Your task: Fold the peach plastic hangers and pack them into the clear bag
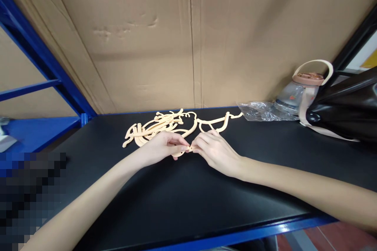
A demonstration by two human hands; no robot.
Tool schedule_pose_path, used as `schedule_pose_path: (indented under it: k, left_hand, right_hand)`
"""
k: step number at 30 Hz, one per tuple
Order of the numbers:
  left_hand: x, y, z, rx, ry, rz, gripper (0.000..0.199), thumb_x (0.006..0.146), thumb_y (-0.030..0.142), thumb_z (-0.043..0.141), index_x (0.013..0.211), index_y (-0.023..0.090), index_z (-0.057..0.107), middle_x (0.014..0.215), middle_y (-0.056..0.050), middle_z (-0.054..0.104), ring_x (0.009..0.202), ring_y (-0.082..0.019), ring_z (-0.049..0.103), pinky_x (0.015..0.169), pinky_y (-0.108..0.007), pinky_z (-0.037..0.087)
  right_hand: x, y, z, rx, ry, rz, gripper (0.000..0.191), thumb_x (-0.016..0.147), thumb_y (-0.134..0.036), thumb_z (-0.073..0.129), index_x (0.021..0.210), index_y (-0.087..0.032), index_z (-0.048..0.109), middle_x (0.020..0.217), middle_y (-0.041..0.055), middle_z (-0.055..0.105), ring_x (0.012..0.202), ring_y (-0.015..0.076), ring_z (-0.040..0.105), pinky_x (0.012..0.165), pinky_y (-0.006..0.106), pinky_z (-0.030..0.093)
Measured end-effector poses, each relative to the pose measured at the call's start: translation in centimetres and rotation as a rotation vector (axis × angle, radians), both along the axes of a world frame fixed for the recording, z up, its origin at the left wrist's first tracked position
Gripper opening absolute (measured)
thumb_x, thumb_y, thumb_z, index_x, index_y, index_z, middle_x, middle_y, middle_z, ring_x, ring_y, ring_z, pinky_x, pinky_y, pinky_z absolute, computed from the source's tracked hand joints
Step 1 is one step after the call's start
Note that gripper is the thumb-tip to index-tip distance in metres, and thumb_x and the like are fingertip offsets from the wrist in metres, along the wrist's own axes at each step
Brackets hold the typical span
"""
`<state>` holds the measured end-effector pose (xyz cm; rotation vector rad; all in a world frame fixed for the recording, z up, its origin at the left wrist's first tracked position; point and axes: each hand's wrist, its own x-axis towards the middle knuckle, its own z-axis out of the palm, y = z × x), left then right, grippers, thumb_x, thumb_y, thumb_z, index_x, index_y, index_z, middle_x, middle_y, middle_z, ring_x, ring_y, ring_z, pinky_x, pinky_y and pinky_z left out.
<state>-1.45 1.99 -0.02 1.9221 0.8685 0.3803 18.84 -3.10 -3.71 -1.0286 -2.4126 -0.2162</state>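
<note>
The left hand [166, 147] and the right hand [213, 153] meet over the middle of the counter [153, 208], fingertips close together, both pinching a small pale piece [180, 153]. Fingers hide much of it; dark holes show, and I cannot tell whether it is one part or two. Its visible long axis runs crosswise, left to right, the narrow end pointing at the right hand and angled slightly away from the person. Just beyond the hands, a heap of cream parts [156, 127] lies on the counter, curved strips mostly sweeping left to right. Right of the heap, a branching part [212, 121] stretches rightward towards a thin wavy tip. Farther right, a crumpled clear plastic bag [260, 112] lies by a see-through bottle [298, 93], which stands with a pinkish lid, a looped handle and a pale strap trailing rightward. A glossy black item [350, 102] sits beside it. Cardboard [132, 39] rises behind, a blue metal frame [65, 76] at left
</note>
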Motion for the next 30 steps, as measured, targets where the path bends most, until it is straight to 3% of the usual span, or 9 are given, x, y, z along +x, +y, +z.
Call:
schedule_pose_path:
  k: [9, 17, 24, 30]
  left_hand:
    - [-0.3, -0.2, -0.1, 0.04, 0.055, -0.036, 0.02, 0.08, 0.036, 0.06, 0.083, 0.018, 0.07, 0.063, 0.002, 0.062, 0.059, -0.011, 0.055, 0.063, -0.022, 0.045]
    - [-0.1, -0.5, -0.5, -0.007, 0.059, -0.059, 0.019, 0.079, 0.034, 0.06, 0.082, 0.017, 0.067, 0.081, -0.002, 0.069, 0.063, -0.012, 0.058, 0.064, -0.023, 0.047]
    - [0.4, -1.5, 0.0, 0.314, 0.268, 0.01, 0.019, 0.082, 0.032, 0.053, 0.08, 0.022, 0.07, 0.075, 0.001, 0.069, 0.072, -0.016, 0.062, 0.068, -0.024, 0.043]
    - [0.1, -2.7, 1.4, 0.41, 0.347, -0.061, 0.027, 0.088, 0.028, 0.043, 0.105, 0.027, 0.063, 0.084, 0.002, 0.068, 0.074, -0.016, 0.06, 0.065, -0.024, 0.04]
  right_hand:
    - [-0.2, -0.3, -0.6, 0.108, -0.113, 0.035, 0.019, 0.095, -0.011, 0.036, 0.092, -0.012, 0.055, 0.084, 0.0065, 0.059, 0.077, 0.0174, 0.051, 0.074, 0.032, 0.035]
    - [-0.3, -0.5, -0.6, 0.113, -0.17, 0.031, 0.022, 0.094, -0.01, 0.035, 0.089, -0.011, 0.056, 0.081, 0.0075, 0.058, 0.074, 0.0182, 0.049, 0.072, 0.033, 0.034]
    - [-0.3, -0.3, -0.7, 0.09, -0.126, 0.03, 0.027, 0.099, -0.021, 0.033, 0.09, -0.012, 0.057, 0.083, 0.007, 0.06, 0.076, 0.0176, 0.052, 0.075, 0.033, 0.036]
    - [0.0, 0.2, -0.4, 0.05, -0.013, 0.052, 0.024, 0.097, -0.024, 0.039, 0.087, -0.014, 0.058, 0.082, 0.0038, 0.064, 0.077, 0.0154, 0.055, 0.075, 0.031, 0.036]
